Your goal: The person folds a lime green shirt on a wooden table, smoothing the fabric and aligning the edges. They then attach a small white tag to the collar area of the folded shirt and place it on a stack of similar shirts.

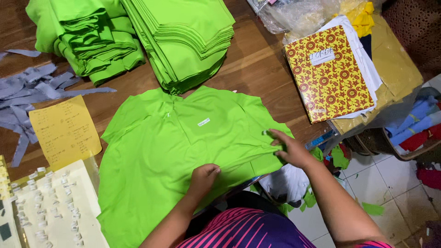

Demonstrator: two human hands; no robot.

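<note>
A bright green shirt piece [170, 151] lies spread flat on the wooden table [257, 59], with a small white label [204, 122] near its neck. My left hand [204, 177] rests on the near edge of the fabric with its fingers curled under, pinching the cloth. My right hand [287, 148] presses on the right edge of the same piece, fingers spread, and the fabric bunches into folds between the two hands.
Two stacks of green cut fabric [183, 36] [92, 41] sit at the back. Grey fabric strips [32, 92], a yellow note [64, 131] and a sheet of small labels [55, 206] lie left. A red-and-yellow patterned notebook [333, 73] is at the right, above a tiled floor with scraps.
</note>
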